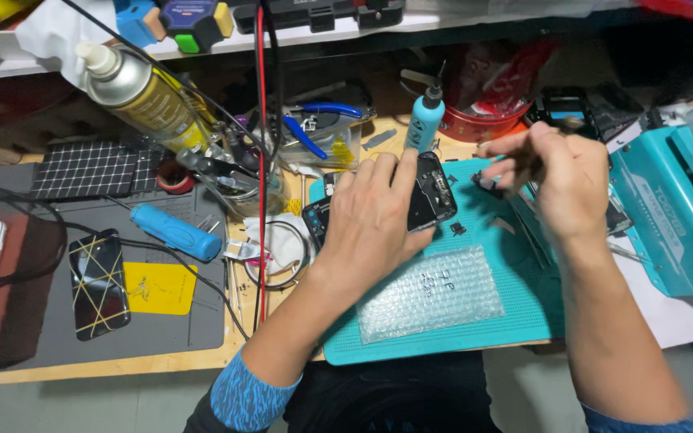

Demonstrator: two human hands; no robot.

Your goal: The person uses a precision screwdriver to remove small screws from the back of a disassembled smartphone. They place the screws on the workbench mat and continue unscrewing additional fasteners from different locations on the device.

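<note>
Under our left hand [370,212] lies an opened phone body [431,191], dark, its inner parts facing up. We press it flat against the teal mat [443,337], palm and fingers spread over its near half and the fingertips curled on its upper edge, so it looks pinned to keep from sliding while it is worked on. Its long axis runs slantwise, from the lower left beneath our palm up toward the right, and the free end points away from us toward the small blue bottle [424,120] just beyond our fingertips.

Our right hand [559,180] hovers to the right of the phone body, fingers closed in a pinch around a thin dark tool [569,124] whose upper end sticks out above the knuckles; the working tip is hidden by the fingers, so we cannot tell exactly what kind it is. We judge the hand is raised clear of the mat for fine reach toward the exposed end.

Nearer to us than the left hand, a bubble-wrap pouch [431,293] rests on the mat. Well to the left of that hand, a blue-handled screwdriver [174,232] and a cracked dark phone [99,282] lie on a grey pad [186,321] on the table [122,365].
</note>
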